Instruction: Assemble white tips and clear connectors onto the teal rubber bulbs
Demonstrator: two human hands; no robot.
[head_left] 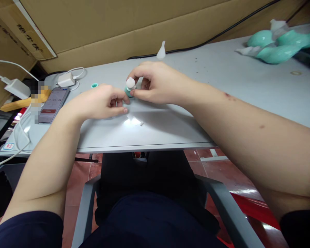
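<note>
My right hand (155, 82) has its thumb and fingers closed around a small piece with a green lower part (128, 92) and a rounded white top (130, 82). The piece stands upright at the table surface. Just left of it is my left hand (103, 102), thumb and index finger apart, the others curled under. Its index fingertip is close to the green part; whether they touch I cannot tell. Behind my right hand a white teardrop-shaped piece (161, 50) with a narrow tip stands on the table. A small green ring (94, 85) lies beyond my left hand.
On the grey table (196, 127), a phone (53, 105) and a white charger (66, 80) with cables lie at left, near a yellow tool (23, 103). Glossy green pieces with white wrapping (279, 44) lie back right. A black cable (209, 40) runs along the cardboard wall (113, 31).
</note>
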